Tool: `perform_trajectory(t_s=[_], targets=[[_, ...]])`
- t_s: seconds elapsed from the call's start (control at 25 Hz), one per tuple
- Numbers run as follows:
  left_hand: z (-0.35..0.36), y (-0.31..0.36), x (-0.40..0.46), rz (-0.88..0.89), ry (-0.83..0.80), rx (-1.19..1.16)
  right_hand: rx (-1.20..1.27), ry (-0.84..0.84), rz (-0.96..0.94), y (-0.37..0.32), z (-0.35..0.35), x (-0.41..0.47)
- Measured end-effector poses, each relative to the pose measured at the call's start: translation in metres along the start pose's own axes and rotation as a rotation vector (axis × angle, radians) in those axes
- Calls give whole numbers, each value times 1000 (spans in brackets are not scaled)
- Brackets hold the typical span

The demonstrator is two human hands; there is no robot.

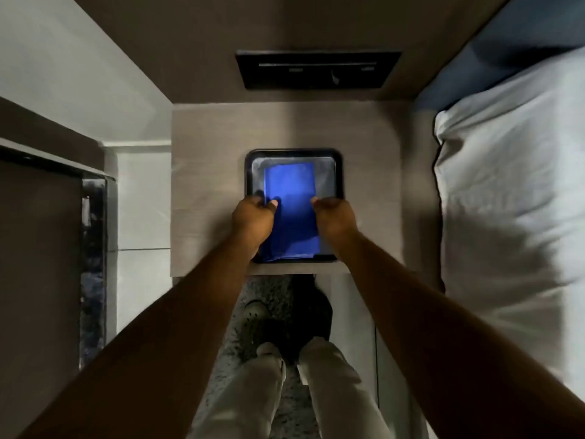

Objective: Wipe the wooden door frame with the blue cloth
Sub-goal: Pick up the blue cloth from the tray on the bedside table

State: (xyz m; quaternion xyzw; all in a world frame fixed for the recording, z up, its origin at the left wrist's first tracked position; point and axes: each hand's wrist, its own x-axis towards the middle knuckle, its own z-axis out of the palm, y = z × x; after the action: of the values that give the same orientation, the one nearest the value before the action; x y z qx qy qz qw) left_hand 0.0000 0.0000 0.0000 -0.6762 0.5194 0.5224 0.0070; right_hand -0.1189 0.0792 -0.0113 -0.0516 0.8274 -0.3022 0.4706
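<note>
A folded blue cloth point(292, 213) lies flat in a black-rimmed tray point(338, 172) on a small wooden bedside table point(205, 185). My left hand point(253, 218) grips the cloth's left edge with the thumb on top. My right hand point(334, 218) pinches its right edge, fingers curled. Both hands sit over the middle of the tray. A dark wooden frame point(41, 248) runs down the left side of the view.
A bed with white bedding and a pillow point(512, 201) fills the right side. A black switch panel point(316, 69) is set in the brown wall behind the table. My legs and shoes point(259, 315) stand on speckled carpet below the table.
</note>
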Motion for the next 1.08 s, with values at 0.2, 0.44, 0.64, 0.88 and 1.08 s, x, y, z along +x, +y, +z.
perform_trajectory(t_s=[0.2,0.44,0.64,0.88,1.08], targets=[[20,-12,31,22,27,20,-14,4,-52,12,25,31],[24,-14,41,-24,-46,-106,229,-87,62,4,25,32],[0,10,0,-93,-127,-493,610,-385,168,-24,15,-20],[-52,42,-75,-5,-51,-556,885,-830,241,-66,10,-116],[-136,58,-153,179,139,-554,492,-790,-37,-127,-11,-192]])
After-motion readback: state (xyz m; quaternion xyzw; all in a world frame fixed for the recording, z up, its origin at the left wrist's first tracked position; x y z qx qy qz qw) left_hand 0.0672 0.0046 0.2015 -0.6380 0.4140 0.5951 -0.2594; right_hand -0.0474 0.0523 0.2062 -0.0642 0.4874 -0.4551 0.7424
